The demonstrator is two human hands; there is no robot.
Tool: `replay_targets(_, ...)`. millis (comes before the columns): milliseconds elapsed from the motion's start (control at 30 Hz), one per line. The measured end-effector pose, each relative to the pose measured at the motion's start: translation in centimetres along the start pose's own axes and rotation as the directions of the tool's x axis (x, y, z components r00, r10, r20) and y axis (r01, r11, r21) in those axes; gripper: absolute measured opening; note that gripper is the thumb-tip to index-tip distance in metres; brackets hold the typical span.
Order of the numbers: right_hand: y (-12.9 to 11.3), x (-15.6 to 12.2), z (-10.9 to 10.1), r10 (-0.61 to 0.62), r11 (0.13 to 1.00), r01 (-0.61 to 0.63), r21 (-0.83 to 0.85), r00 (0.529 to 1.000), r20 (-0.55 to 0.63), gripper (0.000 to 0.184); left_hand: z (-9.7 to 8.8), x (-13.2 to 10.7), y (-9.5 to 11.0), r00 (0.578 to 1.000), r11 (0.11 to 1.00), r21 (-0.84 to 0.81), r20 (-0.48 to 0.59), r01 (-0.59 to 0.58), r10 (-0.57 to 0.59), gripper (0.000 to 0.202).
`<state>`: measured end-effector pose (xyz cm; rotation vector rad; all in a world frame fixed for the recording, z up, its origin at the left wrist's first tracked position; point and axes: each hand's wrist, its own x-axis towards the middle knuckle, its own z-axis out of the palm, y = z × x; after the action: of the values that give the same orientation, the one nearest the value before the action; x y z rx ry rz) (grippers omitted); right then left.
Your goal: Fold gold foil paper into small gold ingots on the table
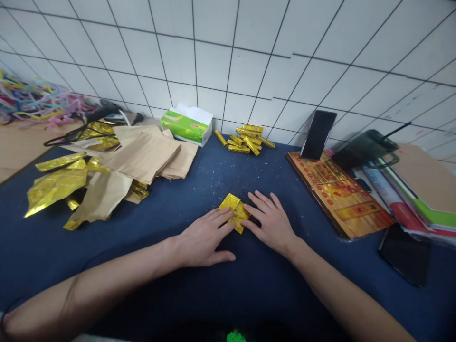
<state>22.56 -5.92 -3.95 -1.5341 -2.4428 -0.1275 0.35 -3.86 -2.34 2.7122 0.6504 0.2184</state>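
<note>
A small folded piece of gold foil paper (234,208) lies on the dark blue tablecloth (199,185) in front of me. My left hand (203,237) lies flat with its fingers stretched out, fingertips pressing the paper's left side. My right hand (270,222) rests flat too, fingers spread, touching the paper's right edge. Neither hand grips it. A pile of finished gold folded pieces (246,139) sits at the back by the tiled wall.
Loose gold foil sheets (57,185) and brown paper sheets (142,152) are heaped at the left. A green tissue box (185,126) stands by the wall. At the right are a red-gold paper stack (342,194), a propped phone (318,134), folders (416,194) and a flat phone (404,254).
</note>
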Motion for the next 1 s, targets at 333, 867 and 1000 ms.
replay_targets(333,-0.5,-0.2,0.5,0.056,0.998,-0.056,-0.032,0.998,-0.005,0.029,0.4,0.3,-0.3,0.997,0.997,0.059,0.061,-0.051,0.047,0.074)
replay_targets(867,-1.1,0.3,0.3,0.053,0.999,-0.053,-0.015,0.998,0.016,0.039,0.8,0.1,-0.2,0.999,0.999,0.032,0.026,-0.040,0.040,0.081)
replay_targets(1000,-2.0,0.4,-0.2,-0.178,0.984,0.172,0.053,0.971,0.160,0.070,0.7,0.2,-0.2,0.998,0.998,0.019,0.021,-0.056,0.056,0.085)
